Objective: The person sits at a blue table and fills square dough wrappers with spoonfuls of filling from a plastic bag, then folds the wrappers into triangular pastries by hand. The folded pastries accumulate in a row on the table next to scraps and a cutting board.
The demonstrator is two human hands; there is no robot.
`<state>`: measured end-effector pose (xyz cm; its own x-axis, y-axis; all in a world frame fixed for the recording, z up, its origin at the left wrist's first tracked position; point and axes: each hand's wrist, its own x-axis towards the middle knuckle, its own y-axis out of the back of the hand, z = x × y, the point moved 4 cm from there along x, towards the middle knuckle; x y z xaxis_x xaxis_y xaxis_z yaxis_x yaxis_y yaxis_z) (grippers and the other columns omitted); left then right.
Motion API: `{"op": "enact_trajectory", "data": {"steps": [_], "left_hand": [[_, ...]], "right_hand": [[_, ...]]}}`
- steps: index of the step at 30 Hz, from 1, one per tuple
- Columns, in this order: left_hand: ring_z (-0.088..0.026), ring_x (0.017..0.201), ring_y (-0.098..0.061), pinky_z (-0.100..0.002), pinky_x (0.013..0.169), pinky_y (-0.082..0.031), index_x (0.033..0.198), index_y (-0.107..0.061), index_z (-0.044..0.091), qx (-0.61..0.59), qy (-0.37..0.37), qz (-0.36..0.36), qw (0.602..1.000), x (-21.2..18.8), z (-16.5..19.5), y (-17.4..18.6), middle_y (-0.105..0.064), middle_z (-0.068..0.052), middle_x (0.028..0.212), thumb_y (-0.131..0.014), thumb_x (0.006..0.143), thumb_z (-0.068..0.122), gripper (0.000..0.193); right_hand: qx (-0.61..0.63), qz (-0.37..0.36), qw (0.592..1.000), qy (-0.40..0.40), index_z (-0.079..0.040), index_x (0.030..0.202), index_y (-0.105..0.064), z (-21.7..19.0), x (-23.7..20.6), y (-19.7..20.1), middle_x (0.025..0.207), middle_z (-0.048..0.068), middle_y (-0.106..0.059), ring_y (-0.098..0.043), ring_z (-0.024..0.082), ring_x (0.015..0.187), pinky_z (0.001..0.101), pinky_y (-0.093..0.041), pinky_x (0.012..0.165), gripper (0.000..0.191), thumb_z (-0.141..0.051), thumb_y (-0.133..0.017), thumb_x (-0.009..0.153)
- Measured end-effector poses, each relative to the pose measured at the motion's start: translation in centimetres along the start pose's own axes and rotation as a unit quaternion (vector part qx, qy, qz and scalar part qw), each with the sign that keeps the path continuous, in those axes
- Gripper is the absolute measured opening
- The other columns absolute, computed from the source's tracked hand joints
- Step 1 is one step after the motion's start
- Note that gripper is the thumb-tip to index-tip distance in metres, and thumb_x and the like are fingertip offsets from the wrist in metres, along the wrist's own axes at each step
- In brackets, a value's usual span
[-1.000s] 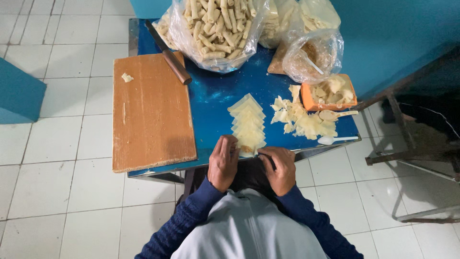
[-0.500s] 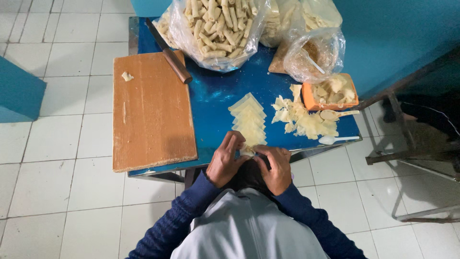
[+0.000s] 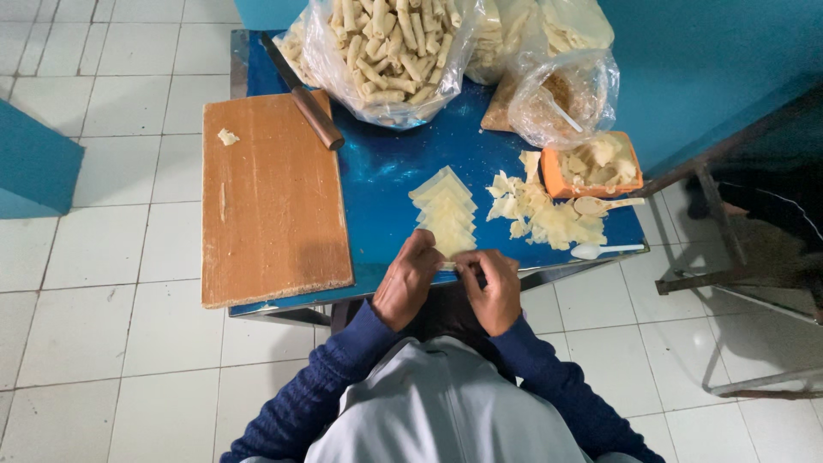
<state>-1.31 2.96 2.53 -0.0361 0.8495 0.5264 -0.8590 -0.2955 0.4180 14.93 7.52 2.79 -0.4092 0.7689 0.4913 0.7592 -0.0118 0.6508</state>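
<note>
From the head view, the left hand [image 3: 409, 279] and right hand [image 3: 490, 287] meet at the near edge of the blue table [image 3: 381, 167], fingertips pinched together on a small pale wrapper piece [image 3: 449, 265] held between them. Just beyond the fingers lies a fanned row of thin, pale dough sheets [image 3: 446, 210], overlapping so their number cannot be told. Right of that row sits a loose heap of torn scraps [image 3: 540, 214], an orange tray [image 3: 557, 180] of more scraps, and two spoons [image 3: 604, 205], one wooden, one white plastic. Left of the left hand lies one flat wooden board [image 3: 270, 201] with a brown-handled knife [image 3: 300, 94] across its far corner. Farthest away stand clear plastic bags, one full of rolled sticks [image 3: 390, 43].
</note>
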Motion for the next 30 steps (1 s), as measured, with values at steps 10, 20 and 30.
{"op": "enact_trajectory", "data": {"steps": [10,20,30], "left_hand": [[-0.035,0.094,-0.059,-0.043,0.08,-0.049,0.091,-0.062,0.002,0.068,0.013,-0.035,0.997,1.9,-0.9,-0.2,-0.058,-0.012,0.093,-0.063,0.085,0.0,0.007],[-0.037,0.1,-0.059,-0.042,0.082,-0.05,0.092,-0.06,-0.001,0.013,-0.02,-0.052,0.998,1.2,-0.7,0.4,-0.051,-0.016,0.101,-0.064,0.083,0.003,0.011],[-0.033,0.097,-0.061,-0.042,0.076,-0.052,0.098,-0.062,0.0,-0.002,0.034,-0.083,0.996,1.5,-2.5,-0.2,-0.055,-0.014,0.102,-0.063,0.093,0.005,0.006]], "right_hand": [[-0.095,0.01,0.991,0.096,-0.014,0.106,-0.074,-1.4,0.6,0.0,0.102,0.001,-0.067,-0.059,0.025,0.098,0.0428,-0.038,0.084,0.017,-0.008,-0.069,0.09],[-0.098,-0.019,0.988,0.116,-0.015,0.105,-0.073,-1.3,0.7,0.6,0.103,0.0,-0.068,-0.059,0.024,0.101,0.0423,-0.036,0.087,0.016,-0.015,-0.073,0.09],[-0.109,-0.042,0.988,0.106,-0.02,0.101,-0.075,-0.9,1.5,0.4,0.1,-0.005,-0.069,-0.058,0.02,0.096,0.0423,-0.031,0.085,0.011,-0.02,-0.075,0.09]]}}
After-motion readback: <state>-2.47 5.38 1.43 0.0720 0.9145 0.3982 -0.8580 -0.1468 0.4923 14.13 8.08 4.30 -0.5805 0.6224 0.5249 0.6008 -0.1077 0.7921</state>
